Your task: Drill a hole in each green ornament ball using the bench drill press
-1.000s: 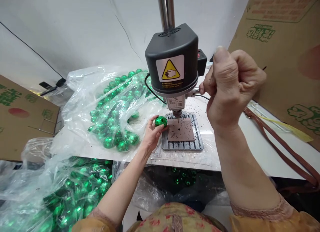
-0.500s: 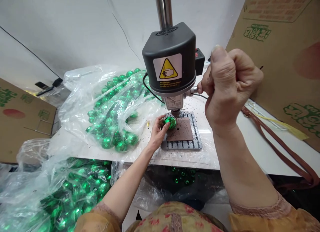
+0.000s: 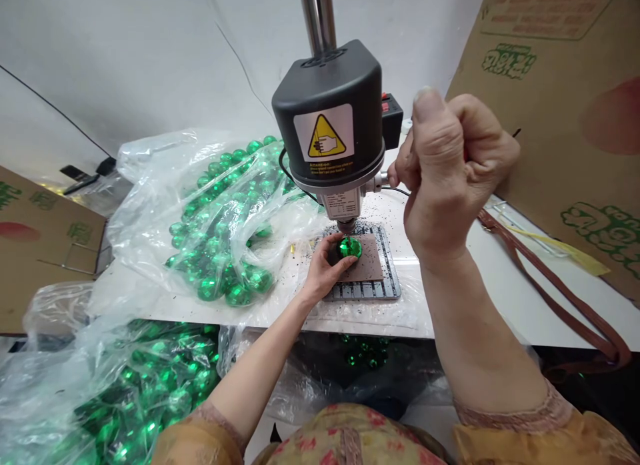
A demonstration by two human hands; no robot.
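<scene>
A shiny green faceted ball (image 3: 350, 249) is gripped by my left hand (image 3: 326, 268), with the thumb in front and the fingers behind it. It rests over a brown board (image 3: 369, 268) on the slotted metal base (image 3: 389, 290) of a small drill press (image 3: 327, 111). The press's chuck (image 3: 347, 226) is just above the ball; whether the bit touches it I cannot tell. My right hand (image 3: 445, 171) is raised beside the black motor housing, its fingers curled round the press's feed handle, of which only the hub end (image 3: 381, 179) shows.
Left of the press lies a clear plastic bag of green balls (image 3: 225, 231). Another bag of green balls (image 3: 150, 391) sits lower left. Cardboard boxes (image 3: 560, 131) stand at both sides. A brown strap (image 3: 550, 285) lies at the right, and dark shavings litter the white table (image 3: 280, 311).
My left hand has moved the green ball slightly right, onto the board under the chuck. My right hand stays closed on the handle. The whole view has shifted a little.
</scene>
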